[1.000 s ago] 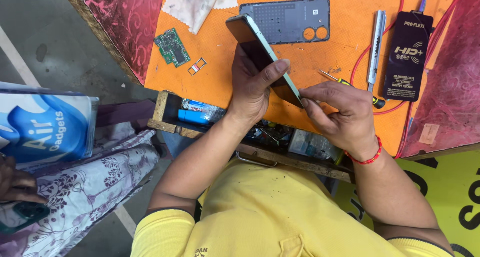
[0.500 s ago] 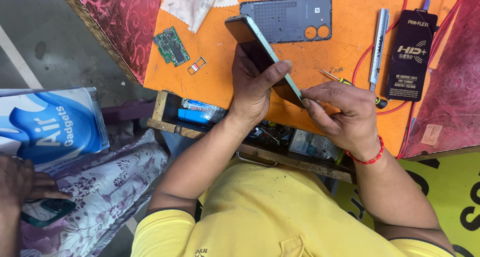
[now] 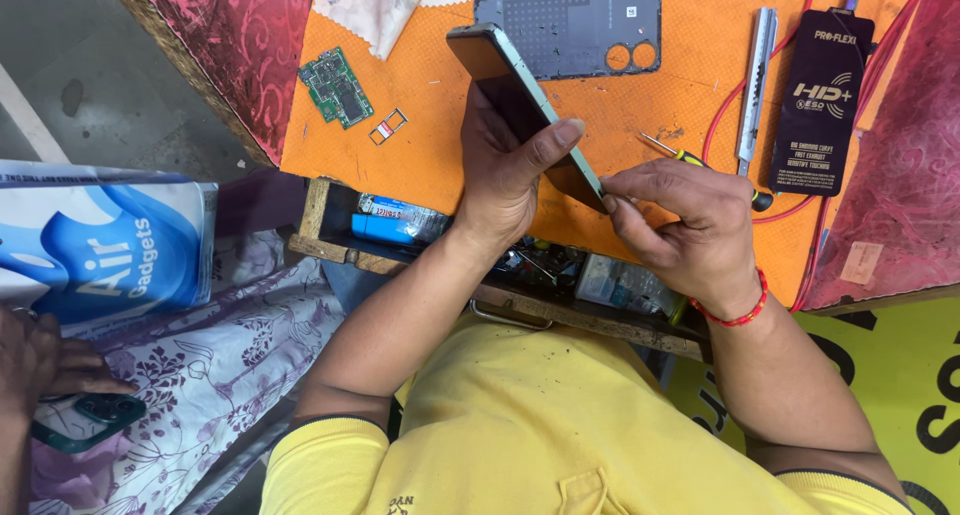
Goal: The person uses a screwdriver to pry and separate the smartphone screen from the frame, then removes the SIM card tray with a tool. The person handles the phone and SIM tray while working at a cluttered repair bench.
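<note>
Above the orange mat (image 3: 440,165), the left hand (image 3: 505,175) is gripping a phone (image 3: 525,105), its grip wrapped closed around the lower half, thumb lying across the dark screen and fingers curling behind. The phone is standing tilted on its long edge, clear of the mat, its upper corner pointing away from the person. The right hand (image 3: 680,225) is pinching the phone's near bottom corner, its grip shut tight, fingertips pressing together on the edge; whether a small tool is sitting between them cannot be told.

Just beyond the phone, a grey back cover (image 3: 570,30) with two camera holes is lying flat on the mat. Right of the phone, a small screwdriver (image 3: 680,157) is lying on the mat, partly hidden by the right hand. Further right, a grey utility knife (image 3: 755,85) is lying, and beyond that a black flat packet (image 3: 822,100), with a red cable (image 3: 800,85) looping around both. Left of the phone, a green circuit board (image 3: 336,86) and a small SIM tray (image 3: 387,127) are lying near the mat's edge, and a white cloth (image 3: 385,5) is resting at the far side.

Below the phone, toward the person, a wooden drawer (image 3: 330,225) of the worktop is standing open, holding a blue tube (image 3: 395,220) and mixed small parts. Far left of the phone, another person's hand (image 3: 50,365) is resting on a green phone (image 3: 90,420) over flowered fabric, beside a blue and white bag (image 3: 100,240).
</note>
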